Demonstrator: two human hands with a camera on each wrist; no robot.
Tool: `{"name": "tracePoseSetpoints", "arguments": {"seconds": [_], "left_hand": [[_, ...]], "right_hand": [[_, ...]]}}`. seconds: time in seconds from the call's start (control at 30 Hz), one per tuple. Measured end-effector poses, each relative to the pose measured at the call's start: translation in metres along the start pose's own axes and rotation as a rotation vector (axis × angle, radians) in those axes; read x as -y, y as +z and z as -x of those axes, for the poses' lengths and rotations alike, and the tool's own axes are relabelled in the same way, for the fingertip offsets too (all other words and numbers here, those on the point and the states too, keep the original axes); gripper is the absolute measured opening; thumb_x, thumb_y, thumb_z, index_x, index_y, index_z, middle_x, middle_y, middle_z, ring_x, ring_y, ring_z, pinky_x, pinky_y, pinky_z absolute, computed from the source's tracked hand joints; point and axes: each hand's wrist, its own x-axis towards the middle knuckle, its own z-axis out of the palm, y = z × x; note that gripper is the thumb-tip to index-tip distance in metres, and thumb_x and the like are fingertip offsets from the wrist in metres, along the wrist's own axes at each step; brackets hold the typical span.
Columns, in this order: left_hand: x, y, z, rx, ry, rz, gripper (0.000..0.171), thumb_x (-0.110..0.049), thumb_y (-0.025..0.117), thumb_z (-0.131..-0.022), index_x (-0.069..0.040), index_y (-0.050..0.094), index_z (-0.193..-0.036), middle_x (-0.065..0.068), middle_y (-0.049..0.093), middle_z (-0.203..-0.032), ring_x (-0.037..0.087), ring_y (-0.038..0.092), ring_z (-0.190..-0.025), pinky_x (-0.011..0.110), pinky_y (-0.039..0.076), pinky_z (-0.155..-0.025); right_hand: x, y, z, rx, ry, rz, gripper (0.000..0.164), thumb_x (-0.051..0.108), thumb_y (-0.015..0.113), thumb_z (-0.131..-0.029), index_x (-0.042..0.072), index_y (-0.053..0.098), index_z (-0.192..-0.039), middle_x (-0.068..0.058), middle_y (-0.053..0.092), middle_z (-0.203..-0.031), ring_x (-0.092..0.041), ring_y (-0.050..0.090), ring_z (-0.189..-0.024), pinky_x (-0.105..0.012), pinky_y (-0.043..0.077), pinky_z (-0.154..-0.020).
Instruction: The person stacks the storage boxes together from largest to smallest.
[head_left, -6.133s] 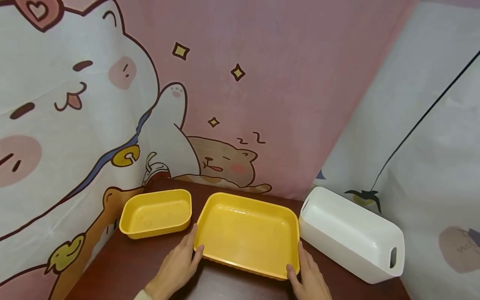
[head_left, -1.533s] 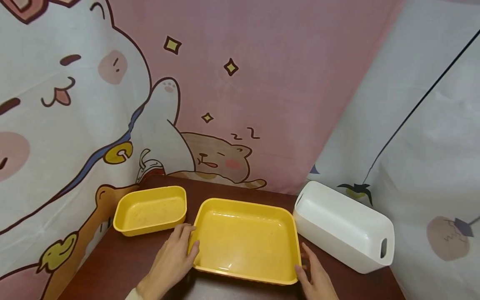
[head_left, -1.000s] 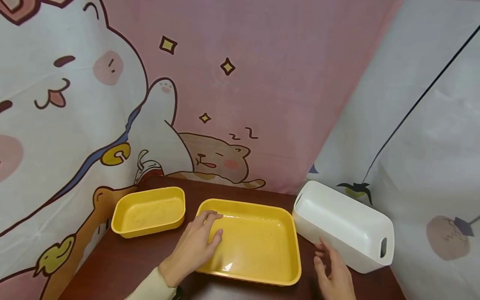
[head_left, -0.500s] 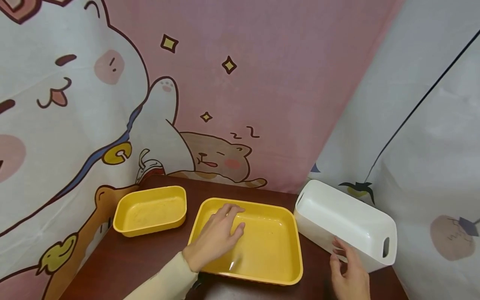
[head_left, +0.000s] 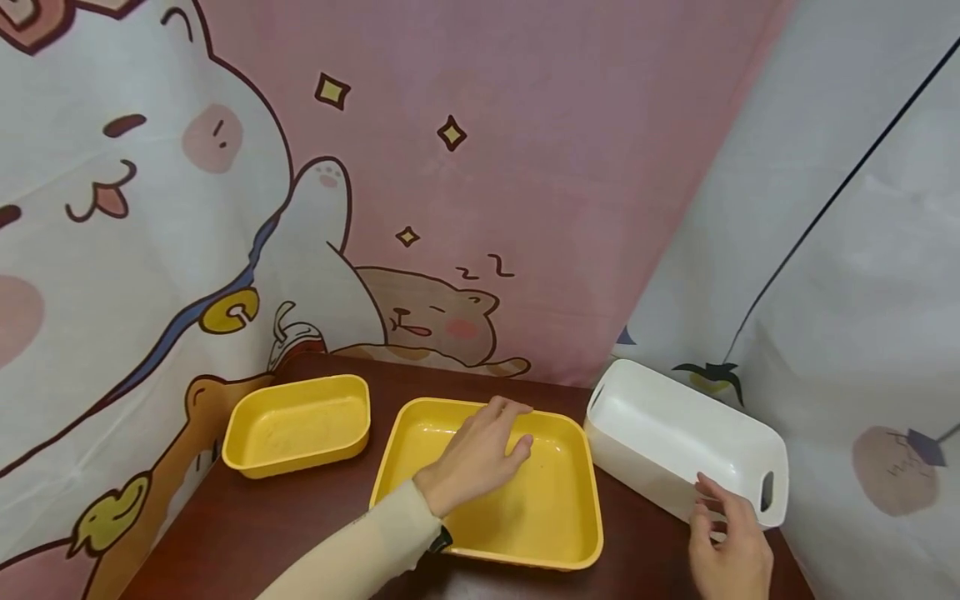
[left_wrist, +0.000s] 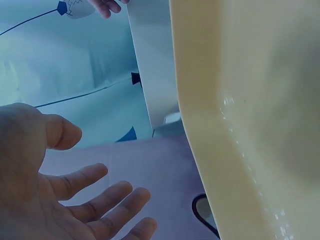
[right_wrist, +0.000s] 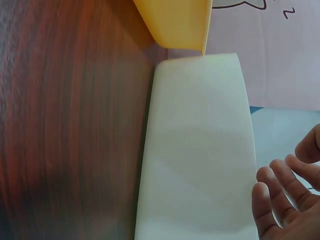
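My left hand (head_left: pixel 480 457) hovers over the large yellow tray (head_left: pixel 555 500) in the head view, fingers relaxed and slightly bent, holding nothing. In the left wrist view its spread fingers (left_wrist: pixel 117 205) are apart from the tray's wall (left_wrist: pixel 197 125). My right hand (head_left: pixel 729 542) is at the near right end of the long white bin (head_left: pixel 660 483), overlapping its near side in the head view. In the right wrist view, the loosely bent fingers (right_wrist: pixel 287 192) are beside the upper edge of the bin's side (right_wrist: pixel 200 145), with nothing in their grasp.
A smaller yellow tray (head_left: pixel 300 421) sits at the left of the dark red-brown table (head_left: pixel 247 542). Cartoon-printed cloth (head_left: pixel 562 208) hangs behind and on both sides. The white bin has a slot handle (head_left: pixel 767 492) at its right end.
Both hands have left the sides of the large yellow tray. The left moved right, over the tray; the right moved right to the white bin. Earlier, the large tray shifted slightly nearer.
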Motion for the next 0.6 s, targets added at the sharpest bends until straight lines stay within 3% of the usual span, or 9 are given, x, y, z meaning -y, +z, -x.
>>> {"name": "tracePoseSetpoints", "arguments": {"seconds": [0.2,0.27,0.37,0.47,0.53,0.6], "left_hand": [[-0.013,0.017,-0.020,0.022,0.005,0.010,0.049,-0.037,0.065,-0.118,-0.018,0.063,-0.163,0.008,0.069,-0.150,0.022,0.074,-0.118,0.043,0.066,-0.108],[-0.016,0.024,-0.026,0.042,-0.008,0.025,0.050,-0.038,0.064,-0.118,-0.018,0.062,-0.164,0.008,0.069,-0.151,0.022,0.073,-0.118,0.042,0.066,-0.109],[-0.020,0.035,-0.034,0.069,-0.021,0.033,0.050,-0.037,0.063,-0.118,-0.018,0.062,-0.164,0.008,0.068,-0.152,0.021,0.071,-0.121,0.043,0.064,-0.112],[-0.024,0.043,-0.042,0.086,-0.019,0.031,0.050,-0.036,0.062,-0.118,-0.017,0.062,-0.164,0.008,0.068,-0.154,0.021,0.070,-0.124,0.043,0.063,-0.114],[-0.027,0.048,-0.048,0.098,-0.018,0.027,0.051,-0.036,0.060,-0.118,-0.016,0.061,-0.165,0.008,0.067,-0.156,0.021,0.069,-0.126,0.042,0.062,-0.115],[-0.030,0.051,-0.053,0.112,-0.028,0.025,0.053,-0.037,0.059,-0.118,-0.016,0.059,-0.167,0.009,0.066,-0.160,0.021,0.069,-0.128,0.041,0.062,-0.116]], "right_hand": [[-0.008,-0.008,-0.008,-0.055,0.054,0.021,0.040,-0.002,0.068,-0.102,0.008,0.083,-0.138,-0.014,0.080,-0.123,0.034,0.042,-0.099,0.004,0.036,-0.078],[-0.012,-0.010,-0.012,-0.080,0.059,0.025,0.040,-0.002,0.067,-0.101,0.007,0.083,-0.136,-0.018,0.079,-0.122,0.027,0.045,-0.099,0.001,0.033,-0.083],[-0.019,-0.013,-0.017,-0.117,0.051,0.017,0.039,-0.001,0.066,-0.100,0.004,0.084,-0.133,-0.026,0.077,-0.124,-0.011,0.067,-0.108,-0.024,0.044,-0.094],[-0.025,-0.017,-0.023,-0.120,0.064,0.021,0.038,0.002,0.063,-0.100,-0.001,0.082,-0.133,-0.036,0.073,-0.129,-0.056,0.061,-0.120,-0.062,0.040,-0.102],[-0.028,-0.020,-0.026,-0.106,0.103,0.022,0.040,0.004,0.060,-0.101,-0.002,0.081,-0.135,-0.040,0.069,-0.135,-0.067,0.054,-0.129,-0.076,0.033,-0.104],[-0.030,-0.022,-0.029,-0.084,0.152,0.036,0.041,0.006,0.058,-0.102,-0.002,0.080,-0.136,-0.040,0.065,-0.141,-0.067,0.051,-0.136,-0.079,0.029,-0.107]]}}
